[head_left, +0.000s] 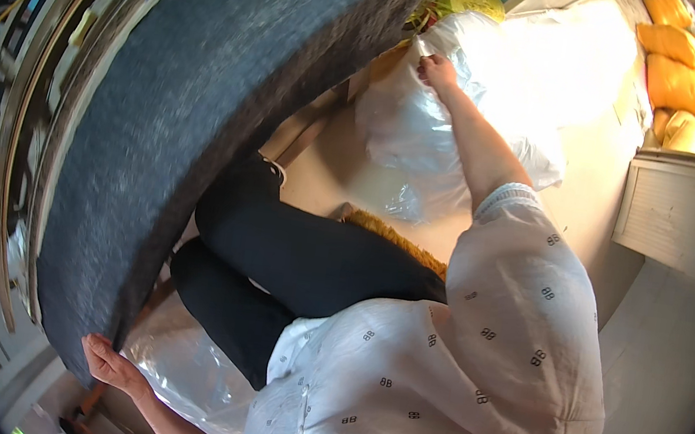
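Gleaming crumpled plastic, coarse bluish cloth

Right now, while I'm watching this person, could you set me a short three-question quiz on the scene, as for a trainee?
1. Which hand shows against the pale plastic bag?
2. True or false: the trousers are white.
3. Where is the left hand?
A) at the edge of the dark cloth
B) on the orange bundles
C) on the white cabinet

Key:
1. The right hand.
2. False; they are black.
3. A.
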A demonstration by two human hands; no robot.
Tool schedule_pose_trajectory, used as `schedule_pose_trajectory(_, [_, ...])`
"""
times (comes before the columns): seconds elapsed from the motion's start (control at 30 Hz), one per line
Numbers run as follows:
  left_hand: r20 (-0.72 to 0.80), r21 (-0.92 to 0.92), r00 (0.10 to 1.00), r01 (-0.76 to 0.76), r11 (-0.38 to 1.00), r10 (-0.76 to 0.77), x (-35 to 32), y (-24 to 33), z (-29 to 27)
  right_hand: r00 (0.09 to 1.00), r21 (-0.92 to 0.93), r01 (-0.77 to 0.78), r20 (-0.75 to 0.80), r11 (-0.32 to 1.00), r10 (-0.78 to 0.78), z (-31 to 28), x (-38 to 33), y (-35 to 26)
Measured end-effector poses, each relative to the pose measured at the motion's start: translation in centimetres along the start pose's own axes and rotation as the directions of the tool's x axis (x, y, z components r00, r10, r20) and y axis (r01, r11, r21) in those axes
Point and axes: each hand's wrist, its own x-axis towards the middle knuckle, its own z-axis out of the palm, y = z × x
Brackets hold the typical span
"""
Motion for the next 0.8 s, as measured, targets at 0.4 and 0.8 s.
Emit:
schedule_pose_trajectory(0.4, [0.183, -0.065, 0.982, -0.039, 0.997, 0.051, 8.3, 3.0, 7.7, 0.933, -0.615, -0.301, -0.347, 0.729, 0.092, -5.7, -5.1, 7.9])
schedule_pose_trajectory(0.8, [0.196, -0.093, 0.969, -0.137, 0.986, 0.153, 9.4, 3.1, 8.2, 0.779, 0.769, 0.424, -0.579, 0.478, 0.24, -16.3, -12.6, 3.0])
